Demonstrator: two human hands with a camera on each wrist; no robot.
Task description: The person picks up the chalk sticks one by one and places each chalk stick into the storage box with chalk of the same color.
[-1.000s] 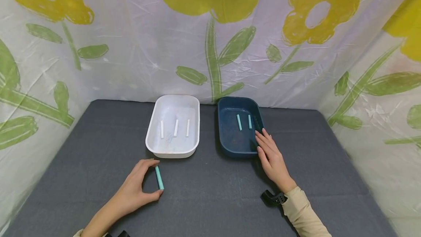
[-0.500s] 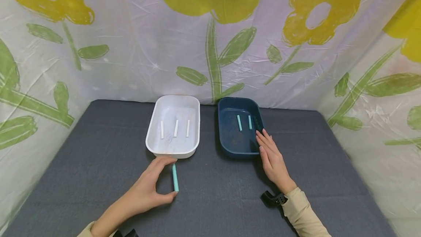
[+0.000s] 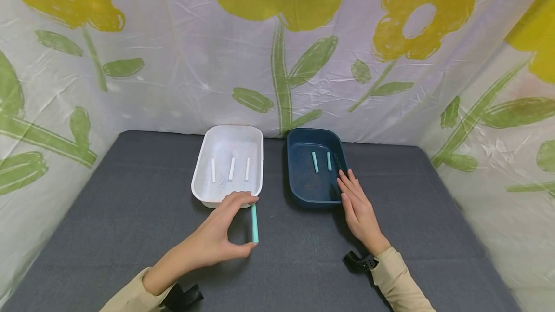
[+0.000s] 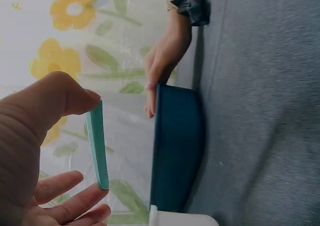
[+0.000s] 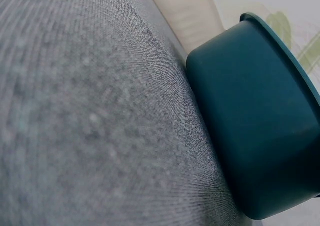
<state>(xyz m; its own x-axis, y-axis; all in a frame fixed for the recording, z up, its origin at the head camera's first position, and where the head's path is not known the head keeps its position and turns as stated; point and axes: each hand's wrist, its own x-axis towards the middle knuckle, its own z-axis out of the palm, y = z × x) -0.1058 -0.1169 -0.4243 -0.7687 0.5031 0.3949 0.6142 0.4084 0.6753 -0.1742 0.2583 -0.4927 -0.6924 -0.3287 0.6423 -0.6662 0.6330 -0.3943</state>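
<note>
My left hand point(image 3: 212, 240) pinches a teal stick of chalk point(image 3: 254, 224) by its two ends, thumb at one end and a fingertip at the other. It hangs above the cloth, by the near right corner of a white tray point(image 3: 233, 143). In the left wrist view the held chalk point(image 4: 98, 143) shows full length. Straight fingers of my right hand point(image 3: 361, 213) rest on the right rim of a dark blue tray point(image 3: 309, 189). Two teal chalks point(image 3: 315, 162) lie inside that tray. The right wrist view shows the blue tray's outer wall point(image 5: 255, 121), with no hand visible.
Three white chalks point(image 3: 231, 169) lie side by side in the white tray. Both trays stand on a dark grey cloth point(image 3: 295, 264), with a narrow gap between them. Behind hangs a white curtain point(image 3: 182, 61) with painted yellow flowers.
My left hand has moved rightward and slightly away from the body, carrying the pinched teal chalk past the front of the white tray. My right hand stays at the blue tray's rim.
</note>
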